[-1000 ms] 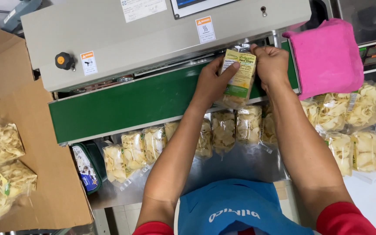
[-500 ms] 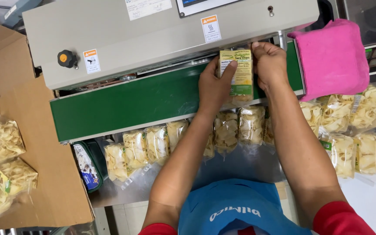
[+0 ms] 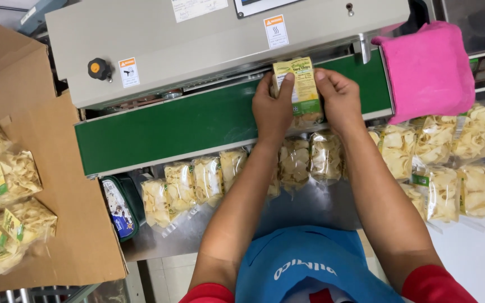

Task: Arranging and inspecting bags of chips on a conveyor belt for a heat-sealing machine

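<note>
A steel worktop (image 3: 287, 210) stands over a pale tiled floor (image 3: 166, 269).

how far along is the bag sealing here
Done, it seems: labelled chip bags lie in the cardboard box at the machine's outfeed end. In hand: the left hand and right hand hold one bag upright on the green belt, its top at the sealer slot. Left: a row of bags below the belt, and more under the pink cloth.

Both bare forearms reach forward, converging slightly. The left hand (image 3: 272, 109) and right hand (image 3: 339, 101) sit side by side, palms facing each other, fingers curled inward and thumbs up, closed on something held between them.
</note>
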